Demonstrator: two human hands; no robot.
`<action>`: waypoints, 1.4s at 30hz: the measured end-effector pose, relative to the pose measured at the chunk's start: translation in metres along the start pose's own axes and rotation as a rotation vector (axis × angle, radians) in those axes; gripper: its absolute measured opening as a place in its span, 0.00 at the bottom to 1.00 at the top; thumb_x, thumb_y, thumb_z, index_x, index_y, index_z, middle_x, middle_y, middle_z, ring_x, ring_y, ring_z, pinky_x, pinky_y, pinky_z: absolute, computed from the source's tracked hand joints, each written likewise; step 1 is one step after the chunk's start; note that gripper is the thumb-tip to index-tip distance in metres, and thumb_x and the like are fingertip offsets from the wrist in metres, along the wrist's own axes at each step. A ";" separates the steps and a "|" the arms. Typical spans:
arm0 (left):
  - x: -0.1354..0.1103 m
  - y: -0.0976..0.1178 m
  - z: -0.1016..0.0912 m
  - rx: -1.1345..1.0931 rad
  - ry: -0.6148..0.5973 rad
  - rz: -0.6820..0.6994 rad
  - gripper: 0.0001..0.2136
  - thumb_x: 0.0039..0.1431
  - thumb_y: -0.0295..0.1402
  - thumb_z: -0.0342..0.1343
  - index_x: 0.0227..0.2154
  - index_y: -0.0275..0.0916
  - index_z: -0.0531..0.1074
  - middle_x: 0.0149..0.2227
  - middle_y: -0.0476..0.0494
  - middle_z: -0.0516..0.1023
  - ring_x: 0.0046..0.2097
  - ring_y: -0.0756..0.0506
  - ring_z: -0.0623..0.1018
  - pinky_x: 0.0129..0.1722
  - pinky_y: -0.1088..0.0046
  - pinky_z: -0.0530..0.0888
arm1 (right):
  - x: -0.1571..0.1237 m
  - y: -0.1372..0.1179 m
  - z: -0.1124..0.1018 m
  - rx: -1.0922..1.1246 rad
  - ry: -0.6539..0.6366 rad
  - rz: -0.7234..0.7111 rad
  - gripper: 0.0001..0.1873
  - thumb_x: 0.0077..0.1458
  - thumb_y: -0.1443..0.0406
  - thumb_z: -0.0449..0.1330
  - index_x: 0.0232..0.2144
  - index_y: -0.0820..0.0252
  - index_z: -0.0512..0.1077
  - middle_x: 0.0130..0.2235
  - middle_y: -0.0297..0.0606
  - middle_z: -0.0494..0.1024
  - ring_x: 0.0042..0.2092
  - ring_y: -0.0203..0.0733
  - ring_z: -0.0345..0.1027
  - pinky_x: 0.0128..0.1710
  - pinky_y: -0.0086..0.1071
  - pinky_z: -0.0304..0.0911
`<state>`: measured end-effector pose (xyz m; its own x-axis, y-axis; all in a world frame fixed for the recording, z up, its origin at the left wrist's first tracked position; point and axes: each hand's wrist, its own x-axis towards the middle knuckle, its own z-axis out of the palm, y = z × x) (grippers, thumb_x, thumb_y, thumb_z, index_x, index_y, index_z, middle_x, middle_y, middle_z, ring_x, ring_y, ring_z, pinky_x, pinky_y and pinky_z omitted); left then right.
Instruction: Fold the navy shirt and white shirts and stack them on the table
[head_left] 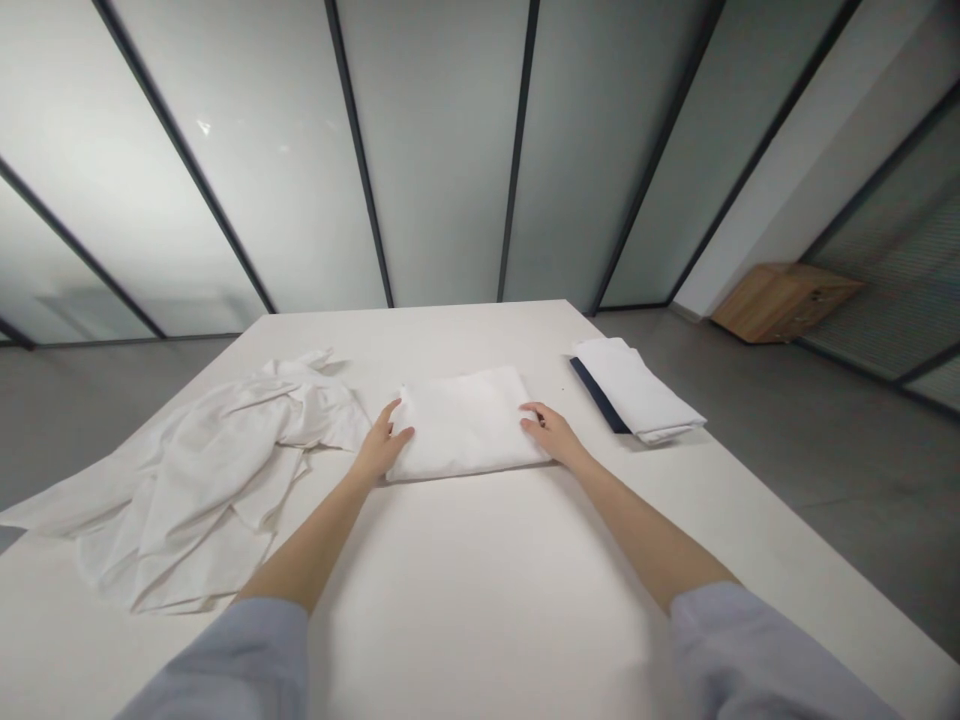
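A folded white cloth (465, 425) lies flat in the middle of the table, roughly a rectangle. At its left edge is my left hand (381, 448), with thumb and forefinger apart and touching the border of the fabric. My right hand (553, 432) rests against the opposite edge, its fingers and thumb parted too, the fingertips over the cloth. Neither hand has its fingers closed round the fabric. To the left spreads a crumpled white cloth (232, 460), loose and full of creases, partly behind my left forearm.
Near the table's right edge, a folded white cloth (637, 390) lies partly over a dark blue flat item (598, 395). The white table (480, 600) ends before frosted glass panels (442, 150). A wooden cabinet (780, 300) stands on the grey floor at right.
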<state>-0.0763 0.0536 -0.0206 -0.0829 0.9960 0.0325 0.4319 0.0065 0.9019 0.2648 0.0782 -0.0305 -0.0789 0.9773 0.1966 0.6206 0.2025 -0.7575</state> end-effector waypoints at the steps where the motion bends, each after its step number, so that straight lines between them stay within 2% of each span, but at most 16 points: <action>1: -0.002 -0.004 0.001 0.030 0.010 0.037 0.29 0.51 0.39 0.56 0.58 0.39 0.63 0.30 0.49 0.75 0.31 0.47 0.74 0.34 0.71 0.70 | -0.001 0.001 0.002 -0.006 0.014 -0.007 0.19 0.49 0.59 0.55 0.43 0.59 0.74 0.29 0.33 0.72 0.29 0.38 0.63 0.33 0.32 0.61; 4: -0.007 -0.008 -0.001 0.126 0.029 0.099 0.20 0.48 0.37 0.52 0.43 0.36 0.74 0.23 0.53 0.68 0.26 0.49 0.67 0.28 0.74 0.64 | -0.005 0.005 0.005 0.014 0.041 -0.021 0.19 0.48 0.58 0.54 0.40 0.60 0.75 0.28 0.33 0.70 0.27 0.38 0.61 0.32 0.32 0.60; 6: -0.007 -0.007 -0.004 0.157 0.028 0.089 0.15 0.45 0.36 0.50 0.33 0.36 0.75 0.21 0.53 0.66 0.25 0.50 0.65 0.26 0.74 0.61 | -0.007 0.007 0.005 0.030 0.046 -0.028 0.19 0.48 0.58 0.54 0.39 0.60 0.75 0.28 0.33 0.71 0.28 0.38 0.62 0.32 0.32 0.60; 9: -0.005 -0.003 -0.005 0.166 0.016 0.077 0.09 0.43 0.37 0.49 0.22 0.38 0.70 0.19 0.53 0.64 0.25 0.50 0.64 0.25 0.74 0.58 | -0.006 0.007 0.005 0.036 0.039 -0.027 0.18 0.47 0.58 0.54 0.38 0.59 0.76 0.28 0.34 0.72 0.28 0.38 0.63 0.33 0.32 0.60; 12: -0.004 -0.003 -0.005 0.172 0.000 0.084 0.08 0.43 0.37 0.48 0.16 0.40 0.62 0.17 0.54 0.59 0.24 0.50 0.62 0.24 0.75 0.56 | -0.004 0.009 0.007 0.031 0.037 -0.017 0.17 0.47 0.60 0.54 0.38 0.58 0.75 0.28 0.33 0.73 0.30 0.38 0.64 0.34 0.31 0.60; 15: -0.005 -0.002 -0.005 0.208 -0.022 0.072 0.08 0.44 0.37 0.49 0.17 0.40 0.63 0.18 0.54 0.60 0.25 0.50 0.64 0.25 0.75 0.57 | -0.002 0.012 0.009 0.007 0.056 0.017 0.20 0.47 0.62 0.55 0.43 0.58 0.73 0.29 0.32 0.73 0.31 0.38 0.65 0.36 0.31 0.61; 18: -0.007 0.002 -0.007 0.258 -0.030 0.085 0.08 0.44 0.39 0.52 0.23 0.39 0.68 0.24 0.51 0.70 0.31 0.47 0.69 0.31 0.73 0.64 | 0.000 0.013 0.009 -0.056 0.050 0.047 0.24 0.46 0.64 0.56 0.49 0.59 0.71 0.31 0.33 0.74 0.33 0.39 0.66 0.38 0.31 0.61; 21: -0.010 0.007 -0.011 0.243 -0.078 0.088 0.15 0.47 0.42 0.54 0.35 0.39 0.72 0.33 0.48 0.75 0.37 0.44 0.73 0.37 0.70 0.68 | -0.001 0.013 0.008 -0.089 0.041 0.031 0.28 0.47 0.65 0.55 0.53 0.59 0.68 0.32 0.34 0.74 0.34 0.40 0.66 0.39 0.32 0.61; 23: -0.013 0.009 -0.012 0.228 -0.153 0.108 0.22 0.50 0.47 0.55 0.45 0.40 0.70 0.38 0.45 0.76 0.40 0.43 0.74 0.40 0.67 0.70 | -0.002 0.013 0.006 -0.112 0.048 0.018 0.29 0.47 0.65 0.54 0.54 0.58 0.68 0.30 0.32 0.74 0.33 0.40 0.66 0.38 0.31 0.61; 26: -0.015 0.008 -0.008 0.290 -0.181 0.186 0.28 0.52 0.50 0.55 0.53 0.40 0.66 0.47 0.41 0.75 0.45 0.41 0.75 0.46 0.64 0.70 | -0.003 0.010 0.003 -0.198 0.044 0.023 0.23 0.48 0.65 0.53 0.48 0.58 0.73 0.27 0.32 0.72 0.31 0.40 0.65 0.35 0.31 0.60; 30: -0.012 0.001 0.001 0.410 -0.090 0.309 0.24 0.58 0.49 0.49 0.51 0.37 0.69 0.49 0.37 0.73 0.48 0.40 0.74 0.51 0.61 0.69 | -0.007 0.002 -0.002 -0.346 0.040 -0.024 0.15 0.52 0.63 0.53 0.37 0.57 0.78 0.27 0.36 0.74 0.34 0.43 0.67 0.39 0.34 0.60; 33: -0.008 -0.004 0.003 0.473 0.005 0.389 0.20 0.62 0.45 0.44 0.44 0.37 0.74 0.52 0.35 0.69 0.54 0.39 0.70 0.56 0.57 0.65 | -0.011 -0.003 -0.004 -0.463 0.081 -0.118 0.14 0.54 0.62 0.54 0.32 0.58 0.79 0.33 0.43 0.76 0.41 0.49 0.67 0.45 0.40 0.60; 35: -0.008 -0.005 0.002 0.525 0.069 0.454 0.18 0.63 0.43 0.45 0.39 0.38 0.76 0.54 0.35 0.67 0.57 0.38 0.67 0.58 0.57 0.64 | -0.012 -0.002 -0.002 -0.480 0.114 -0.209 0.13 0.54 0.62 0.55 0.34 0.60 0.78 0.42 0.47 0.76 0.47 0.52 0.66 0.49 0.43 0.60; 37: -0.009 -0.003 0.001 0.577 0.101 0.545 0.15 0.62 0.40 0.46 0.36 0.39 0.76 0.53 0.36 0.69 0.56 0.39 0.67 0.57 0.58 0.64 | -0.012 0.001 0.001 -0.441 0.114 -0.315 0.14 0.54 0.65 0.55 0.41 0.59 0.77 0.52 0.47 0.73 0.53 0.52 0.63 0.53 0.46 0.58; 39: -0.012 0.000 0.002 0.628 0.119 0.625 0.12 0.61 0.36 0.47 0.36 0.39 0.76 0.50 0.37 0.72 0.54 0.40 0.69 0.55 0.58 0.65 | -0.010 0.005 0.006 -0.394 0.058 -0.405 0.18 0.55 0.69 0.52 0.46 0.58 0.75 0.57 0.43 0.70 0.59 0.50 0.59 0.57 0.47 0.56; 42: -0.018 0.006 0.005 0.688 0.144 0.687 0.11 0.61 0.31 0.47 0.38 0.39 0.75 0.44 0.38 0.75 0.50 0.40 0.70 0.52 0.58 0.66 | -0.007 0.010 0.011 -0.359 -0.076 -0.490 0.22 0.55 0.72 0.49 0.49 0.56 0.74 0.59 0.39 0.69 0.63 0.46 0.55 0.60 0.46 0.54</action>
<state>-0.0675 0.0365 -0.0183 0.2934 0.7823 0.5496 0.8521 -0.4746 0.2207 0.2631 0.0741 -0.0460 -0.4688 0.7804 0.4137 0.7214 0.6086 -0.3304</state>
